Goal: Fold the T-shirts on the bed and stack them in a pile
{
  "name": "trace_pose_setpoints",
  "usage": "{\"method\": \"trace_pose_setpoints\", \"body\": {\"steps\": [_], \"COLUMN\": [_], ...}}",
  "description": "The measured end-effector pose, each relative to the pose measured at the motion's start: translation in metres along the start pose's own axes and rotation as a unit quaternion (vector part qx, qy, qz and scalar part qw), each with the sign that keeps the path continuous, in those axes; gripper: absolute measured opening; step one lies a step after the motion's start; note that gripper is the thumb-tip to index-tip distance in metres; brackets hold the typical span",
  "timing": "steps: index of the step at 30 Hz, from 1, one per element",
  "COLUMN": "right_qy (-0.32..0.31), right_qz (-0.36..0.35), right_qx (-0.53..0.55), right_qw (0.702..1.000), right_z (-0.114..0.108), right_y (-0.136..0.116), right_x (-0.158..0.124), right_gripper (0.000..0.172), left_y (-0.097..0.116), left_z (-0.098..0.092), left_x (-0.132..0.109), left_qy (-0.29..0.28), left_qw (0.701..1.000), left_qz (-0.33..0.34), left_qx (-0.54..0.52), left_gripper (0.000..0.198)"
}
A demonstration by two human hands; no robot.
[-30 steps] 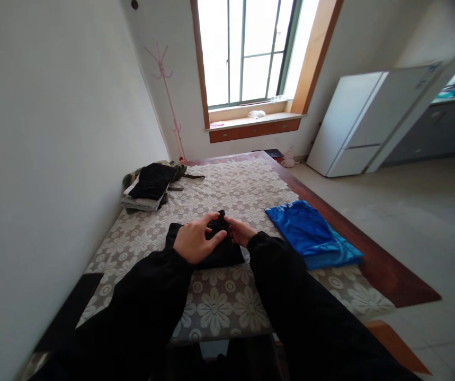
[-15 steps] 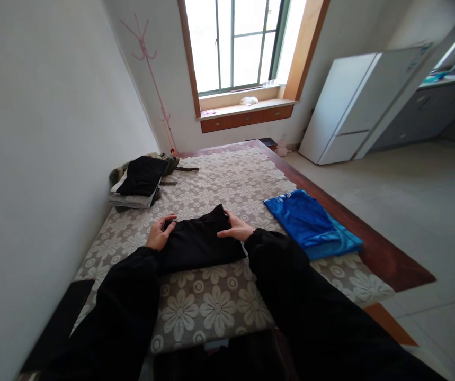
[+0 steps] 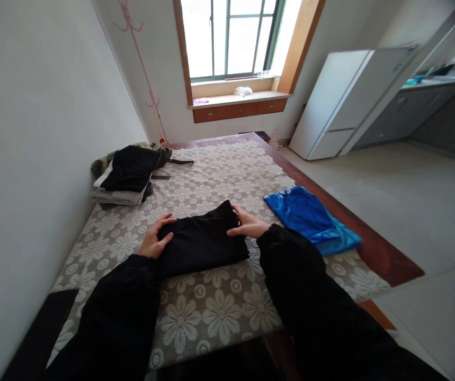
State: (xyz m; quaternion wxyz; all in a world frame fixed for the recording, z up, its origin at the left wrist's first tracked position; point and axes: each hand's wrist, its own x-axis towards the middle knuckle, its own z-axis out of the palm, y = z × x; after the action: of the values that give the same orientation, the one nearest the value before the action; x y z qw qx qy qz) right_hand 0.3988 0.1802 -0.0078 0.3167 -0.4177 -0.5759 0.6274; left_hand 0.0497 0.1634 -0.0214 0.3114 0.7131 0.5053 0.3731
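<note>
A folded black garment (image 3: 203,242) lies on the flower-patterned tablecloth (image 3: 221,313) in front of me. At its left end, my left hand (image 3: 156,237) grips the edge, thumb on top and fingers along the far side. My right hand (image 3: 250,223) holds the far right corner between thumb and fingers, and that corner is slightly raised. The fingertips of both hands are partly hidden by the cloth. To the right of the garment lies a folded blue garment (image 3: 304,214), apart from my hands.
A stack of folded clothes (image 3: 130,172) with dangling straps sits at the table's left, against the white wall (image 3: 32,132). Dark red wood (image 3: 394,259) shows along the table's right edge. Beyond stand a pink coat rack (image 3: 142,61), a window and a white fridge (image 3: 330,106).
The black garment's right end and my right hand have shifted a little to the right. My left hand keeps its hold. The whole view has moved slightly.
</note>
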Motion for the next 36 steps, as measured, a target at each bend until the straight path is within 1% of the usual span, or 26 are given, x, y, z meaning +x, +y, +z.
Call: {"method": "trace_pose_setpoints", "body": {"steps": [5, 9, 14, 16, 18, 20, 22, 26, 32, 36], "right_qy": [-0.013, -0.033, -0.039, -0.036, -0.033, -0.032, -0.027, -0.016, -0.01, -0.014], "right_qz": [0.053, 0.076, 0.08, 0.074, 0.069, 0.067, 0.066, 0.066, 0.068, 0.071], "right_qx": [-0.037, -0.038, -0.036, -0.033, -0.032, -0.031, -0.033, -0.034, -0.031, -0.039], "right_qw": [0.998, 0.996, 0.995, 0.996, 0.997, 0.997, 0.997, 0.997, 0.997, 0.997], "right_z": [-0.005, -0.011, -0.013, -0.012, -0.011, -0.011, -0.01, -0.01, -0.009, -0.009], "right_y": [-0.006, -0.008, -0.007, -0.007, -0.006, -0.006, -0.006, -0.004, -0.003, -0.004], "right_x": [-0.006, -0.008, -0.007, -0.007, -0.007, -0.007, -0.007, -0.007, -0.008, -0.008], "right_gripper": [0.088, 0.087, 0.09, 0.095, 0.1, 0.104, 0.109, 0.116, 0.121, 0.126], "left_y": [-0.004, -0.008, -0.005, -0.005, -0.003, 0.0, 0.005, 0.013, 0.013, 0.01], "left_z": [0.004, 0.003, -0.011, -0.017, -0.021, -0.022, -0.021, -0.017, -0.015, -0.013], "left_x": [-0.001, -0.002, -0.007, -0.008, -0.009, -0.011, -0.012, -0.013, -0.014, -0.013], "left_qy": [0.017, 0.038, 0.096, 0.099, 0.081, 0.057, 0.044, 0.044, 0.027, 0.017], "left_qw": [0.999, 0.997, 0.988, 0.983, 0.983, 0.985, 0.987, 0.986, 0.986, 0.989], "left_qz": [0.021, 0.011, -0.073, -0.108, -0.127, -0.12, -0.094, -0.069, -0.058, -0.031], "left_qx": [0.045, 0.069, 0.096, 0.107, 0.106, 0.108, 0.121, 0.146, 0.153, 0.14], "left_gripper": [0.039, 0.038, 0.046, 0.047, 0.048, 0.051, 0.056, 0.066, 0.063, 0.059]}}
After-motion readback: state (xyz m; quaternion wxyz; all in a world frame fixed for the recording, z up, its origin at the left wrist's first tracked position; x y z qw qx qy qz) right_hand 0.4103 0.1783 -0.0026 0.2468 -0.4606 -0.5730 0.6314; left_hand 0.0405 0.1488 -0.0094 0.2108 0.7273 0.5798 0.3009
